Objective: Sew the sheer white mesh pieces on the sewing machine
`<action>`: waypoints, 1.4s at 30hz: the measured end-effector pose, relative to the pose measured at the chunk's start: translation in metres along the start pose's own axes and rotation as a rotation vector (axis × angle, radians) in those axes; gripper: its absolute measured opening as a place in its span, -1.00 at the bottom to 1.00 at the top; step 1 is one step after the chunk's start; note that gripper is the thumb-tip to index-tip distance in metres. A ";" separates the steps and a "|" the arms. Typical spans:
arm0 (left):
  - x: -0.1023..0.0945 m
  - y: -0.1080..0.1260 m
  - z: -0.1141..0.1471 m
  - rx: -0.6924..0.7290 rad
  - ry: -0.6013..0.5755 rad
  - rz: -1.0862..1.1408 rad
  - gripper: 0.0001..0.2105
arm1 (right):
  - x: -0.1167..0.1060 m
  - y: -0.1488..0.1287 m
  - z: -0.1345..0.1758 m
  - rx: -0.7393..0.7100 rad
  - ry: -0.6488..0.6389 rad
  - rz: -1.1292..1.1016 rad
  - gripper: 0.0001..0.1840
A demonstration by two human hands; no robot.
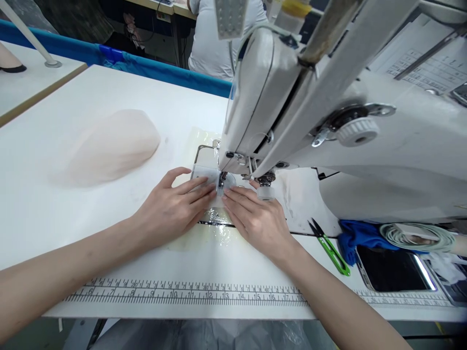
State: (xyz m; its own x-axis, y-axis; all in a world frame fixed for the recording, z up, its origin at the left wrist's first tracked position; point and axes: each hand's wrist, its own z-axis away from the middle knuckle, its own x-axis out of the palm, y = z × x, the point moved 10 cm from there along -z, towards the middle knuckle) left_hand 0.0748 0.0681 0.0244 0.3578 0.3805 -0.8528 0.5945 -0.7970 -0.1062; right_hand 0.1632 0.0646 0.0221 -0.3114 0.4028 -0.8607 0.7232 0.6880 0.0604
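My left hand (182,204) lies palm down just left of the needle area of a white sewing machine (255,97), its fingers stretched out. My right hand (255,214) rests flat on the other side, fingers extended, the fingertips of both hands nearly meeting in front of the presser foot (221,181). A clear, thin plastic piece (204,172) shows around the foot by the left fingertips. Whether any fabric lies beneath the fingers I cannot make out. Farther left on the white table (47,228) is a pale pink, rounded, cup-like piece (116,143).
Green thread snips (332,250) lie right of my right forearm. Beyond them are a blue cloth (352,236), a smartphone (394,267) and a coiled pale cord (412,238). A printed ruler (189,294) runs along the front edge. A person in white (211,43) sits behind the blue cloth edging (164,75).
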 end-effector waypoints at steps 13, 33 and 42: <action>0.004 -0.009 -0.002 -0.027 0.003 0.070 -0.71 | 0.003 0.003 -0.001 0.007 0.010 0.034 -0.81; 0.012 -0.016 -0.005 -0.049 -0.038 0.049 -0.71 | 0.011 0.011 -0.005 0.032 -0.049 0.015 -0.80; 0.013 -0.018 -0.004 -0.071 -0.030 0.066 -0.70 | 0.014 0.011 -0.004 0.032 -0.044 0.036 -0.79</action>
State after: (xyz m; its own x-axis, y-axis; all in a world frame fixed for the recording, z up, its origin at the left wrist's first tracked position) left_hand 0.0715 0.0890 0.0177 0.3770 0.3136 -0.8715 0.6203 -0.7842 -0.0138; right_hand 0.1647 0.0802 0.0132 -0.2577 0.4000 -0.8795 0.7530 0.6536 0.0766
